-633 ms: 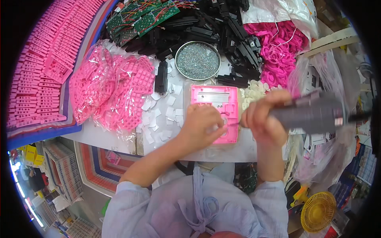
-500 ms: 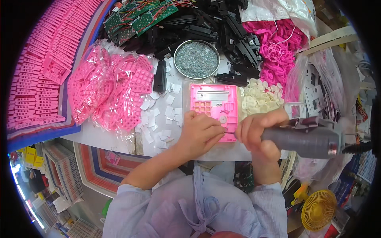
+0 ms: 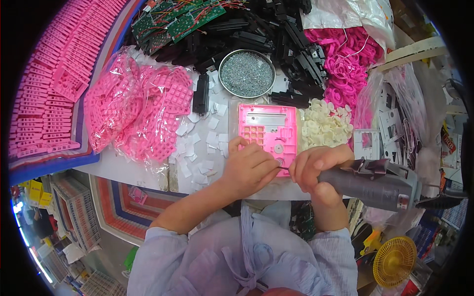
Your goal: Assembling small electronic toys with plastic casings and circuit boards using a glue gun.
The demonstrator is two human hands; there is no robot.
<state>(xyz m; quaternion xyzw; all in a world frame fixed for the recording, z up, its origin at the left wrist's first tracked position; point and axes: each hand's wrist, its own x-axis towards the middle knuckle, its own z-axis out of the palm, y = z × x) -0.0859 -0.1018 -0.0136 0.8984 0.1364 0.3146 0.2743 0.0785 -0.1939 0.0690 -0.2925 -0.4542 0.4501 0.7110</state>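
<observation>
A pink plastic casing [image 3: 290, 116] lies in front of me, with a grid of square openings at its left and a metal strip across its upper part. My right hand [image 3: 318, 167] is wrapped round a grey electric screwdriver [image 3: 370, 186], held nearly level. Its thin bit points left to the casing's lower right area. My left hand [image 3: 253, 165] rests over the casing's lower left with its fingers closed by the bit's tip. What those fingers pinch, if anything, is hidden.
Beyond the casing stands a round metal dish [image 3: 220, 81] of small screws. Cream discs [image 3: 326, 123] lie to its right, white paper squares [image 3: 185, 148] to the left. Around them are bagged pink keypads [image 3: 158, 108], black parts [image 3: 301, 59], green circuit boards [image 3: 190, 27] and magenta rings [image 3: 340, 69].
The screwdriver's rear end has swung down toward me, with its bit still at the casing. My left hand has stayed nearly in place.
</observation>
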